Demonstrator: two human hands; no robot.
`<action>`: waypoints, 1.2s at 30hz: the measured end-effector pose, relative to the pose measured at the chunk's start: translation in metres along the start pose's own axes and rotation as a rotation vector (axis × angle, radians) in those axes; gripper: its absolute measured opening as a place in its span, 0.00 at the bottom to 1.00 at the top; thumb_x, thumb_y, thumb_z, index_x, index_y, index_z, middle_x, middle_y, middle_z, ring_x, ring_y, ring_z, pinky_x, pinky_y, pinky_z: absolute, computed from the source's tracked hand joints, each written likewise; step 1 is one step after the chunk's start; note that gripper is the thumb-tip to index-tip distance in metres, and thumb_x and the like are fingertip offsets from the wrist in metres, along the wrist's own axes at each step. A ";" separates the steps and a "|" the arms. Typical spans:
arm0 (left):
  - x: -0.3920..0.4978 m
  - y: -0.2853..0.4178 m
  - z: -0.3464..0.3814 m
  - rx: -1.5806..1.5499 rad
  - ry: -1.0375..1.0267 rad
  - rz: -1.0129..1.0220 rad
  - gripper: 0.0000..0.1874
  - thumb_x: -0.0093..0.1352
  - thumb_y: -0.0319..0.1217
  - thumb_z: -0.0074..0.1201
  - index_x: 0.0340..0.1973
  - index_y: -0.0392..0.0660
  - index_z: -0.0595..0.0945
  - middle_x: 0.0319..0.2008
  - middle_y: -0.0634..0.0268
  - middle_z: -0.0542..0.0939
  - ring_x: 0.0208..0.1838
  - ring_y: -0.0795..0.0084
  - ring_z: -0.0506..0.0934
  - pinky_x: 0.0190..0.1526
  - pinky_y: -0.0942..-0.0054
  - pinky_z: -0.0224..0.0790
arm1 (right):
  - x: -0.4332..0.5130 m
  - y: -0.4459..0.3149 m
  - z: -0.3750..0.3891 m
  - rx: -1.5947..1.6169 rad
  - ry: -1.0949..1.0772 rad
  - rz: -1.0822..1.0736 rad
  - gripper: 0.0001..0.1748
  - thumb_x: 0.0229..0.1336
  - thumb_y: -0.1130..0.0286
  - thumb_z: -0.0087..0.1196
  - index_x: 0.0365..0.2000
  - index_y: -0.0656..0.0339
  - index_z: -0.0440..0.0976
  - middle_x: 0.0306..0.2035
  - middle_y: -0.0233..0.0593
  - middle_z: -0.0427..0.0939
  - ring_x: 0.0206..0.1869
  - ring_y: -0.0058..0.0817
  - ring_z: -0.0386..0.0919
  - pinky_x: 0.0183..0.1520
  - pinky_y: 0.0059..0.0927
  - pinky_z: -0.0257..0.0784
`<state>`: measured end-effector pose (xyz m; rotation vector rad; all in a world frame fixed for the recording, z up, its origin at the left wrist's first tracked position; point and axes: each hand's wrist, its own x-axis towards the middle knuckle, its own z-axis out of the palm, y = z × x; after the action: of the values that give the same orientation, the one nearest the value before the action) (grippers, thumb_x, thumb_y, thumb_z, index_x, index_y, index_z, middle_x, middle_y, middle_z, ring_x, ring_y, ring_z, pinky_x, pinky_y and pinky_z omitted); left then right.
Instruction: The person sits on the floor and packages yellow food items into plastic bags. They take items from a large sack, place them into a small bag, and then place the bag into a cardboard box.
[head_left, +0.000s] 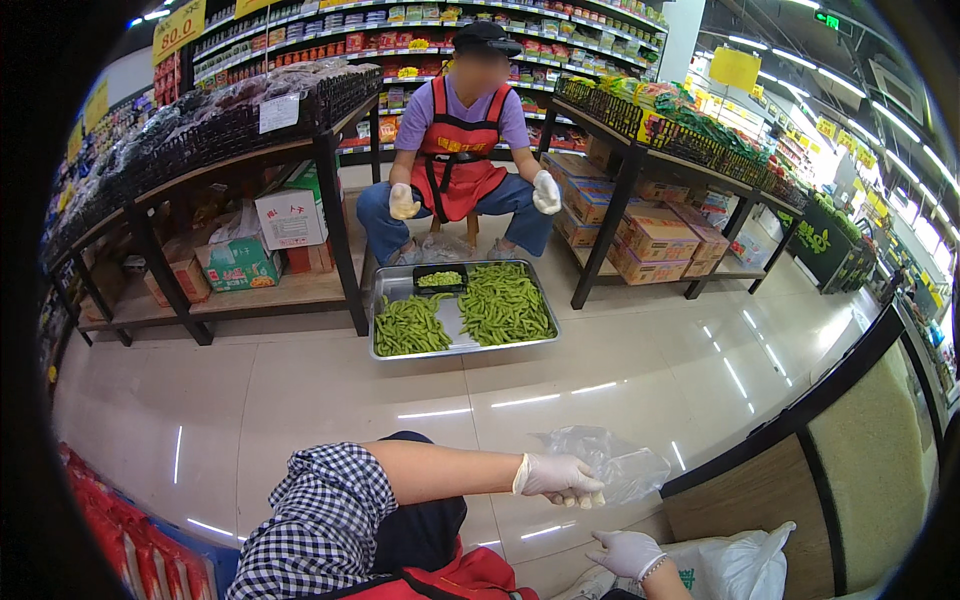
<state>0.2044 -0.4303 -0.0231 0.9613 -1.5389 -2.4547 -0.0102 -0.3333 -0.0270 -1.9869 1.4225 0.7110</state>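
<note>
My left hand (561, 480), in a thin white glove, reaches across to the right with its fingers curled. It grips a crumpled clear plastic bag (630, 469), which spreads out beyond the knuckles. Below it, my right hand (628, 555) is also gloved, its fingers apart and nothing visible in them. A white woven sack (739, 562) lies close to that hand. Farther forward, a metal tray (510, 346) on the floor bears two heaps of green pods (504, 304). A small black container (441, 289) of shelled beans sits at the tray's far edge.
A person (465, 150) in a red apron and white gloves sits behind the tray. Produce racks (341, 225) flank them, with cardboard boxes (652, 232) on the right-hand lower shelf. A wood-panelled bin (757, 502) stands at my right, red packages (142, 547) at my left.
</note>
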 end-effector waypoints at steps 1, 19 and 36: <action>0.000 0.000 0.000 -0.003 -0.009 0.001 0.16 0.71 0.44 0.47 0.40 0.45 0.80 0.23 0.75 0.76 0.21 0.87 0.67 0.21 0.85 0.57 | 0.000 0.000 0.000 -0.010 0.000 0.001 0.35 0.58 0.46 0.43 0.61 0.54 0.61 0.53 0.46 0.73 0.55 0.44 0.72 0.57 0.53 0.62; 0.001 -0.003 -0.002 0.010 -0.004 0.006 0.16 0.71 0.43 0.46 0.40 0.46 0.80 0.23 0.76 0.76 0.19 0.88 0.67 0.20 0.86 0.56 | -0.003 -0.003 -0.004 -0.022 0.034 -0.042 0.33 0.58 0.47 0.44 0.57 0.58 0.63 0.49 0.50 0.75 0.51 0.45 0.74 0.53 0.43 0.68; -0.001 -0.002 0.000 0.055 0.024 0.003 0.16 0.71 0.44 0.48 0.42 0.45 0.81 0.25 0.76 0.75 0.22 0.87 0.67 0.23 0.85 0.57 | -0.002 0.000 0.000 -0.036 0.084 -0.079 0.35 0.59 0.45 0.43 0.57 0.60 0.64 0.46 0.52 0.76 0.49 0.46 0.75 0.51 0.41 0.69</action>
<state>0.2058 -0.4293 -0.0246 0.9927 -1.6068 -2.4017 -0.0104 -0.3320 -0.0259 -2.1107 1.3790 0.6284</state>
